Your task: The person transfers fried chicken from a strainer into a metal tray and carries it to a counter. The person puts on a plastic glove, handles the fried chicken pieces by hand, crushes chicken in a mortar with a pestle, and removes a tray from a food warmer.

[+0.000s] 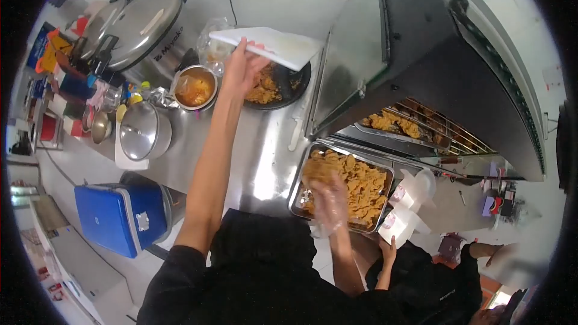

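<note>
My left hand point(242, 67) grips the edge of a white cutting board point(283, 45), held tilted above the counter. Beneath the board, partly covered by it, sits a black round mortar point(283, 103) with crumbled brown food and a dark pestle-like piece inside. My right hand point(330, 201) wears a clear plastic glove and is slightly blurred. Its fingers are closed around a golden-brown piece of fried chicken point(319, 171), over a metal tray point(294, 195) heaped with fried pieces point(361, 180). A knife point(295, 135) with a pale handle lies between mortar and tray.
A co-worker's hand point(388, 253) holds a white paper box point(397, 225) at the tray's right. A dark cabinet point(421, 72) with its glass door point(355, 54) swung out holds more fried food. Pots point(144, 132) and a large pressure cooker point(144, 24) line the left. A blue cooler point(114, 219) stands lower left.
</note>
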{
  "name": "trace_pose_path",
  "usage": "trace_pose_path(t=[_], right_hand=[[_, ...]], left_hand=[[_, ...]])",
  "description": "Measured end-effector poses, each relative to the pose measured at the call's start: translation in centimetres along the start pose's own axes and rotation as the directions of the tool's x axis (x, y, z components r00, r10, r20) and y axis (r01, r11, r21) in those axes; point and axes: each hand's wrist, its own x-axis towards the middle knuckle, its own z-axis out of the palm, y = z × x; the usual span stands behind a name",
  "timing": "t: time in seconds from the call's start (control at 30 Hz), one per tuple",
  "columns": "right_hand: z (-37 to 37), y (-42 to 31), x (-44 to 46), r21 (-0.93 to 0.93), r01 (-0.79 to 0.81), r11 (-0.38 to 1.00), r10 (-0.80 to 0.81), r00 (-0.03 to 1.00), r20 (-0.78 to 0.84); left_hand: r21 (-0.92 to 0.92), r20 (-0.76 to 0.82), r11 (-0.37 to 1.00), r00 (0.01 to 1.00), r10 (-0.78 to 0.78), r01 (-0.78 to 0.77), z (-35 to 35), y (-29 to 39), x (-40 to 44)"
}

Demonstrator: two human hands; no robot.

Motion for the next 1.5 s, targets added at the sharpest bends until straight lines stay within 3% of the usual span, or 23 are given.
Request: trace_pose_path(t=[0.07,0.1,0.17,0.23,0.3,0.37,0.4,0.47,0.6,0.67,0.73,0.8,0.83,0.87,0.9,0.97,1.03,1.1,1.13,1.2,1.33,1.5], right_hand=[[1.9,2.8,2.3,-0.236,-0.053,0.97,0.051,0.999,-0.013],[2.6,4.0,4.2,-0.228,-0.044,0.973,0.039,0.999,-0.029],[4.3,5.5,8.1,-0.454,0.046,0.89,-0.045,0.999,0.013],[7.8,3.9,12.4,-0.699,0.136,0.703,-0.197,0.98,-0.008],[10.5,3.2,17.0,-0.744,0.205,0.636,-0.397,0.914,-0.087],[10.5,3.1,22.3,-0.917,0.308,0.254,-0.659,0.749,0.069],[10.6,2.6,24.2,-0.92,0.297,0.255,-0.659,0.75,0.059],[10.8,1.8,27.6,-0.887,0.182,0.424,-0.552,0.829,-0.094],[11.3,2.0,31.9,-0.943,-0.055,0.328,-0.518,0.824,-0.229],[11.8,1.9,32.3,-0.991,-0.135,-0.021,-0.47,0.876,-0.109],[13.0,2.2,31.4,-0.983,-0.171,-0.059,-0.429,0.894,-0.13],[14.3,3.7,29.6,-0.975,0.019,-0.222,-0.684,0.71,0.169],[14.5,5.7,29.6,-0.964,0.07,-0.257,-0.691,0.684,0.233],[15.1,6.7,29.5,-0.948,0.285,-0.142,-0.638,0.706,0.307],[16.5,7.1,28.6,-0.926,0.374,0.045,-0.508,0.807,0.301],[17.8,9.0,28.1,-0.946,0.312,-0.082,-0.443,0.839,0.315],[17.8,10.1,28.3,-0.941,0.334,-0.05,-0.508,0.803,0.312],[18.1,9.9,28.0,-0.93,0.368,0.013,-0.614,0.737,0.283],[17.9,9.5,27.9,-0.932,0.362,0.011,-0.626,0.729,0.276],[17.3,9.1,27.3,-0.915,0.402,0.03,-0.661,0.695,0.283],[15.9,8.0,25.7,-0.934,0.352,0.064,-0.706,0.677,0.207],[13.8,6.4,23.9,-0.944,0.287,0.161,-0.695,0.713,0.099]], left_hand=[[0.042,0.053,0.999,0.998,-0.024,0.021,1.6,1.4,0.8],[0.07,0.096,0.997,0.995,-0.021,0.014,2.3,2.0,1.6],[0.1,0.143,0.993,0.986,-0.082,0.068,2.8,2.7,3.1],[0.131,0.187,0.984,0.972,-0.143,0.119,3.0,3.1,4.4],[0.028,0.272,0.977,0.939,-0.21,0.21,2.9,3.3,5.6],[0.034,0.275,0.964,0.925,-0.264,0.265,2.8,3.4,7.3],[0.031,0.269,0.954,0.917,-0.296,0.298,2.7,3.6,8.0],[0.037,0.284,0.944,0.902,-0.325,0.328,2.1,4.0,9.7],[0.129,0.326,0.935,0.876,-0.355,0.33,1.7,3.6,12.0],[0.126,0.351,0.925,0.856,-0.379,0.358,1.8,3.7,12.6],[0.118,0.387,0.922,0.837,-0.386,0.37,2.4,4.2,13.2],[0.209,0.414,0.895,0.794,-0.446,0.394,2.5,5.1,13.4],[0.207,0.422,0.897,0.792,-0.442,0.39,2.7,5.2,13.7],[0.26,0.438,0.897,0.785,-0.439,0.356,2.7,5.3,13.8],[0.314,0.45,0.892,0.776,-0.442,0.327,2.5,5.1,13.9],[0.328,0.452,0.902,0.793,-0.41,0.279,2.3,4.4,14.4],[0.345,0.472,0.911,0.797,-0.376,0.226,3.2,4.4,14.5],[0.529,0.221,0.829,0.913,-0.342,0.182,4.5,5.1,13.4],[0.531,0.237,0.829,0.908,-0.345,0.176,5.3,5.6,13.5],[0.754,0.275,0.657,0.894,-0.354,0.028,6.9,6.3,13.6],[0.656,0.405,0.755,0.851,-0.335,-0.015,9.8,4.3,13.9],[0.754,0.408,0.656,0.808,-0.424,-0.037,13.3,3.2,14.4]])
